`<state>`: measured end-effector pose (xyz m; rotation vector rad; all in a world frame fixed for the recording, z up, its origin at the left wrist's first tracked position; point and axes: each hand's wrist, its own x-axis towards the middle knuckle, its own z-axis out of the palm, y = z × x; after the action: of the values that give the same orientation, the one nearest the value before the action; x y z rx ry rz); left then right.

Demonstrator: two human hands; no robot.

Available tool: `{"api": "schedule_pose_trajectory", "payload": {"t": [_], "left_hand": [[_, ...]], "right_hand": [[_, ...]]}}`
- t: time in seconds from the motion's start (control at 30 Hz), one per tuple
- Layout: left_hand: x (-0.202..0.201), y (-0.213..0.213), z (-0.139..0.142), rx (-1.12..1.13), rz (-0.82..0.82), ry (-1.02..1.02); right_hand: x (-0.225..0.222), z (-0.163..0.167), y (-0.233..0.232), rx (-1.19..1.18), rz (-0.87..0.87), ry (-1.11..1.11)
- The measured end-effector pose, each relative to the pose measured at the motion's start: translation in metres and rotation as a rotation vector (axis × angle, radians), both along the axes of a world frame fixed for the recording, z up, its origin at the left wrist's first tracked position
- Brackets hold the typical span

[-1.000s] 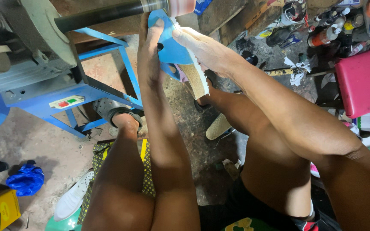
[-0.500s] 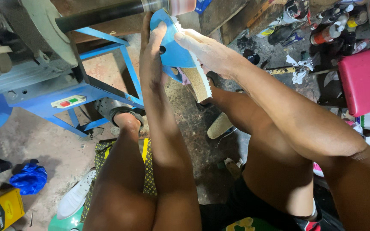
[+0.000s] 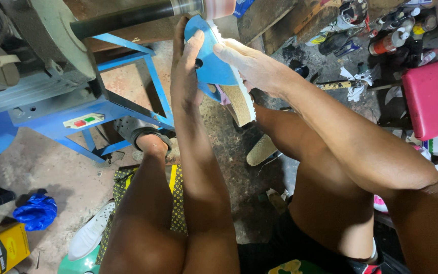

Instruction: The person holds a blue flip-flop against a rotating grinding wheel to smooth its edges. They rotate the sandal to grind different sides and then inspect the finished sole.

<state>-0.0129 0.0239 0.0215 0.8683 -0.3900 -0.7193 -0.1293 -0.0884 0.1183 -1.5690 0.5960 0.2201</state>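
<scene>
While hands grip sandal, grinder shaft above

Around the blue steel machine frame, passage was tight. The black horizontal spindle shaft barred the way above it. Right of the frame, cluttered spray cans and bottles and a pink cushioned stool blocked reach. Below the frame, bare concrete floor lay open.
</scene>
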Motion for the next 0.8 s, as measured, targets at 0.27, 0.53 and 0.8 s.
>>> {"api": "schedule_pose_trajectory", "payload": {"t": [0.27, 0.53, 0.8], "left_hand": [[-0.005, 0.004, -0.001, -0.033, -0.023, 0.053], [0.004, 0.002, -0.006, -0.024, -0.005, 0.104], [0.010, -0.001, 0.001, 0.010, 0.001, 0.041]], "right_hand": [[-0.004, 0.013, 0.005, 0.000, 0.050, 0.016], [0.008, -0.003, 0.001, -0.033, 0.022, 0.053], [0.013, -0.011, -0.008, -0.068, -0.005, 0.056]]}}
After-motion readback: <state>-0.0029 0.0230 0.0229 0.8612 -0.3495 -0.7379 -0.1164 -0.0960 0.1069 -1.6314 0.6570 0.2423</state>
